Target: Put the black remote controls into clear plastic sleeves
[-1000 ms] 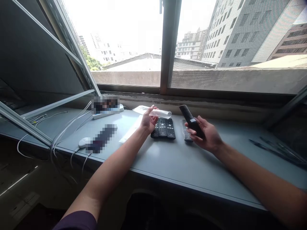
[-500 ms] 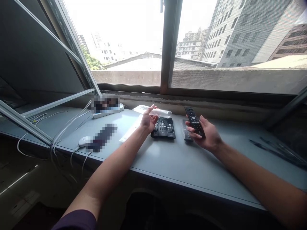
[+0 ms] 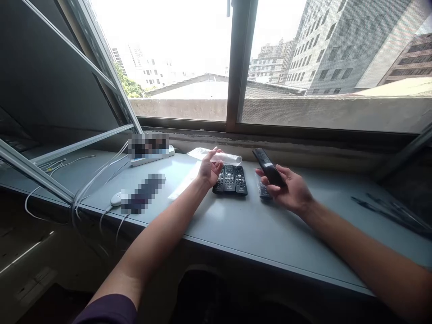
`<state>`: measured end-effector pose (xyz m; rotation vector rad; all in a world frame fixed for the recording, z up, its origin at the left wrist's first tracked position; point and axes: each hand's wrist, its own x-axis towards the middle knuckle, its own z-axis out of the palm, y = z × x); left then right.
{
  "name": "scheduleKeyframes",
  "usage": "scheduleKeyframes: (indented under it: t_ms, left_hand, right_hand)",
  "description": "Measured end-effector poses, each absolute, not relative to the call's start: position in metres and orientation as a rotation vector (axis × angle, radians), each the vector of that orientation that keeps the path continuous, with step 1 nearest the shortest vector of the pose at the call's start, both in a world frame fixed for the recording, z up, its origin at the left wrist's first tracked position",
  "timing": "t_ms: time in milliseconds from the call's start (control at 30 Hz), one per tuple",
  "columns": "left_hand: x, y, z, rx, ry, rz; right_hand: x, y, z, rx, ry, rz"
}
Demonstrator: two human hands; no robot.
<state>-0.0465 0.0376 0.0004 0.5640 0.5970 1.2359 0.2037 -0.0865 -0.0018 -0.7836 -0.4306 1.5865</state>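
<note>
My right hand (image 3: 290,186) is closed around a black remote control (image 3: 270,167). The remote is tilted above the table, its back with a pale label facing me. Just beneath it another remote in clear wrapping (image 3: 264,191) lies on the table, partly covered by my fingers. My left hand (image 3: 211,170) grips a clear plastic sleeve (image 3: 230,159) with thumb and fingers. The sleeve's round mouth points right. Below the sleeve, several black remotes (image 3: 230,180) lie side by side with their buttons up, partly hidden by my left hand.
More clear plastic (image 3: 185,182) lies left of my left hand. A white power strip (image 3: 151,157), a white round charger (image 3: 117,199) and white cables (image 3: 89,184) are on the left. Black cables (image 3: 388,211) lie at the right. The window frame (image 3: 236,67) stands behind the table (image 3: 236,229).
My right hand has turned the remote over: its buttons faced me before, and now its labelled back does. My left hand and the sleeve stay in place.
</note>
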Motion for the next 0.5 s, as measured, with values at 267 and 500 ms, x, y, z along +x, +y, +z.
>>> scheduleKeyframes:
  t_ms: [267, 500]
  left_hand:
    - [-0.047, 0.037, 0.000, 0.565, 0.600, 1.241]
    - [-0.047, 0.038, 0.000, 0.561, 0.609, 1.242]
  right_hand:
    - [0.204, -0.086, -0.007, -0.719, -0.669, 1.566]
    - [0.201, -0.083, -0.019, -0.846, -0.923, 1.276]
